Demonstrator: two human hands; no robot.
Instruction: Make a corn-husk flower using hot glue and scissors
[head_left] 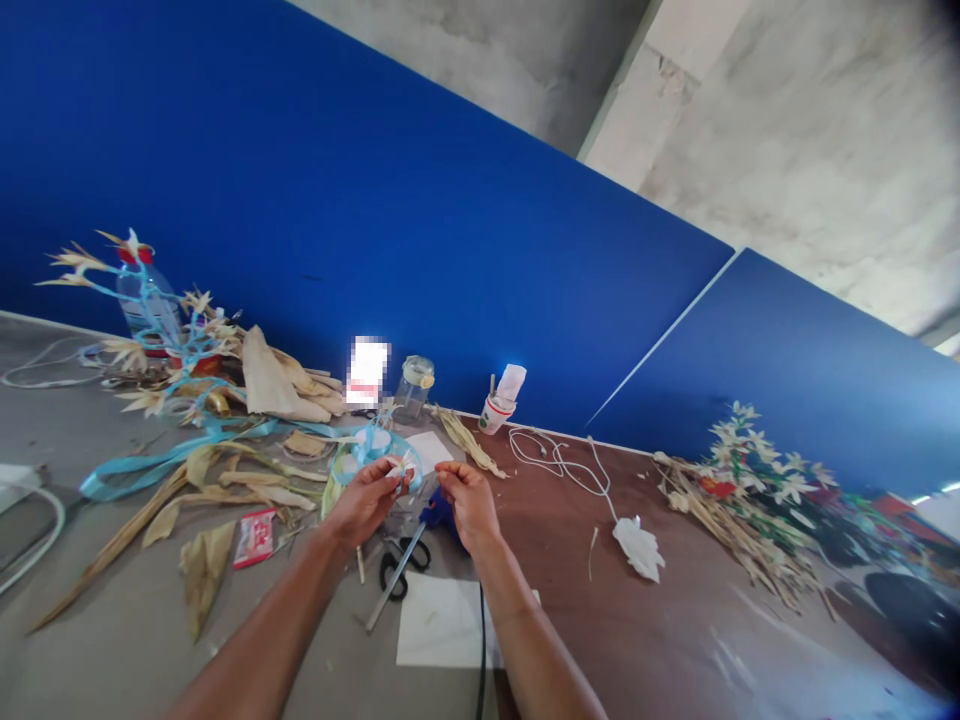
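White paper (435,625): at the near side of the scissors (412,566)
Left hand (369,500): beyond the scissors, pinching a pale flower piece (407,467)
Right hand (466,498): right of the scissors, fingertips bunched, grip cannot be told
Glass jar (414,390): well beyond the scissors

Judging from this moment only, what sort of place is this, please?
Probably a craft workspace, perhaps a small workshop. Dried, husk-like strips and light-blue ribbon are spread over the table, and black-handled scissors lie among them.
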